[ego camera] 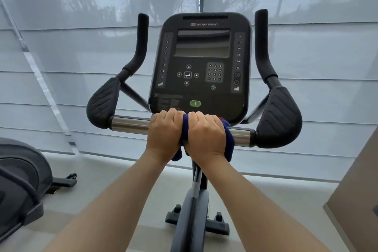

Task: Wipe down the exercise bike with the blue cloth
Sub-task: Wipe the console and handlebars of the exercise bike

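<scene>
By shaded windows (311, 57), both hands (163, 132) (206, 138) tight around blue cloth (228, 136) on chrome bar (128, 124).

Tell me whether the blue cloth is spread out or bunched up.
Bunched: the blue cloth is wrapped round the chrome bar, gripped by the left hand and right hand.

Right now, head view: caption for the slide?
Person's left hand and right hand grip a dark blue cloth round the exercise bike's chrome crossbar.
</scene>
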Action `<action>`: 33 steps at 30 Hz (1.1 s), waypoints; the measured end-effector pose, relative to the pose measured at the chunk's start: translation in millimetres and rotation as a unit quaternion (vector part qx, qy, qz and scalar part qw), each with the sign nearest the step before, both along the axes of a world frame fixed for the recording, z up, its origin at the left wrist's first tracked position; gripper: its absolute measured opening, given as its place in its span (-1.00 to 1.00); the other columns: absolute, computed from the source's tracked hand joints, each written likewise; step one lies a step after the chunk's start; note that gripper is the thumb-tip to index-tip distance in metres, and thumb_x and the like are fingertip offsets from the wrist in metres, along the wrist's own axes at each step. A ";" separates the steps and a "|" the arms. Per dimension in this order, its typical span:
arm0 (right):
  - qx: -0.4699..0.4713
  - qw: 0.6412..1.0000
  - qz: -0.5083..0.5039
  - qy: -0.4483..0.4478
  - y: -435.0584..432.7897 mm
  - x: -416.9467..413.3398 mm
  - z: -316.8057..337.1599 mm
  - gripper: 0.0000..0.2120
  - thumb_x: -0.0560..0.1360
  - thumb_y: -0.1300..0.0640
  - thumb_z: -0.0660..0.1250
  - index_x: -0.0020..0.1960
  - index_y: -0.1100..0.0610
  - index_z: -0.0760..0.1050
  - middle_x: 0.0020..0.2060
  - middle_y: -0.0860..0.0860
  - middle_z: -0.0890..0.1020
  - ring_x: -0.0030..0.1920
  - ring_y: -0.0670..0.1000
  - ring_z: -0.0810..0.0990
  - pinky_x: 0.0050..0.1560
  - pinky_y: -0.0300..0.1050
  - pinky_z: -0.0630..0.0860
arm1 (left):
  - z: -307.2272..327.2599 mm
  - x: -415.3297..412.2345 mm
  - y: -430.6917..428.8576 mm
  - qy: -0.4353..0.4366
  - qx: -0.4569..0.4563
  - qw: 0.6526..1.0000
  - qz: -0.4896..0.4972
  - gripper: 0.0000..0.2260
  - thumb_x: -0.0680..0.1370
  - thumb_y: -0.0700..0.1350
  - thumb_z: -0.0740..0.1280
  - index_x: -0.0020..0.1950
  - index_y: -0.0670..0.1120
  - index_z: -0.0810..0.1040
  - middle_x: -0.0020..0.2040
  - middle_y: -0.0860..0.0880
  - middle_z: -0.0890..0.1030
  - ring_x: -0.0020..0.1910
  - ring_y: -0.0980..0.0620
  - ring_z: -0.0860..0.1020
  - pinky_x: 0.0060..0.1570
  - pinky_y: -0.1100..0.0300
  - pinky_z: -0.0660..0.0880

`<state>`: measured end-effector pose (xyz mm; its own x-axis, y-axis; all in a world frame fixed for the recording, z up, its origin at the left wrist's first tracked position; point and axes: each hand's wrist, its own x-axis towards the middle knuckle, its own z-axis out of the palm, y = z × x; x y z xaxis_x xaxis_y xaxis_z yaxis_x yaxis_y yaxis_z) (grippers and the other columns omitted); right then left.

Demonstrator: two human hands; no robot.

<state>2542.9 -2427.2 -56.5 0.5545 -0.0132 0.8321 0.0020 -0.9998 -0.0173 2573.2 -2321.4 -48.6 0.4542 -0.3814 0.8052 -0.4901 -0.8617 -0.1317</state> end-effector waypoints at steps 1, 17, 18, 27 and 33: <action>0.005 1.000 0.001 0.000 0.2 0.7 0.0 -0.85 0.28 0.21 0.40 -0.30 0.08 0.42 -0.43 -0.01 0.51 -0.41 0.02 0.46 -0.28 -0.12 0.45 | 0.1 0.8 0.5 -0.004 0.002 1.000 0.003 -0.80 0.21 -0.30 0.42 -0.21 -0.16 0.53 -0.36 -0.08 0.52 -0.43 -0.10 0.47 -0.37 0.10 0.45; 0.062 0.980 0.082 0.169 58.0 -17.0 11.1 -0.35 0.38 -0.23 0.26 0.36 0.06 0.23 0.29 -0.02 0.42 0.29 0.01 0.35 0.40 -0.07 0.10 | 22.9 21.5 92.6 0.019 0.195 0.977 -0.079 -0.51 0.30 -0.08 0.40 0.17 -0.10 0.33 0.03 -0.05 0.48 -0.08 -0.04 0.47 -0.04 0.08 0.42; 0.067 0.977 0.089 0.183 74.3 -9.0 11.3 -0.30 0.37 -0.26 0.24 0.39 0.05 0.18 0.32 -0.02 0.38 0.33 0.00 0.30 0.42 -0.06 0.06 | 23.2 32.4 109.6 0.039 0.200 0.976 -0.074 -0.52 0.36 -0.07 0.35 0.22 -0.10 0.29 0.09 -0.06 0.44 -0.01 -0.05 0.45 0.03 0.07 0.39; -0.028 0.993 -0.074 0.088 150.7 61.3 13.2 -0.75 0.24 0.01 0.39 -0.22 0.08 0.39 -0.40 -0.02 0.55 -0.44 0.05 0.51 -0.32 -0.13 0.41 | 25.7 70.6 158.7 0.123 0.158 0.977 -0.075 -0.80 0.49 -0.15 0.20 0.10 -0.08 0.35 0.05 -0.04 0.48 0.00 -0.03 0.43 0.06 0.15 0.33; -0.033 0.977 -0.047 0.204 138.2 65.1 26.0 -0.65 0.19 -0.15 0.32 -0.26 0.01 0.23 -0.48 -0.15 0.38 -0.50 -0.03 0.40 -0.46 -0.20 0.20 | 39.7 86.7 153.0 0.156 0.216 0.960 -0.083 -0.70 0.34 -0.06 0.35 0.00 -0.05 0.35 -0.08 0.00 0.51 -0.12 -0.02 0.48 -0.21 0.18 0.28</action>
<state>2608.0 -2289.0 -30.6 0.8394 -0.0333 0.5426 -0.0834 -0.9942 0.0680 2659.9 -2168.4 -8.9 0.5513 -0.7373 0.3905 -0.6897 -0.6661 -0.2840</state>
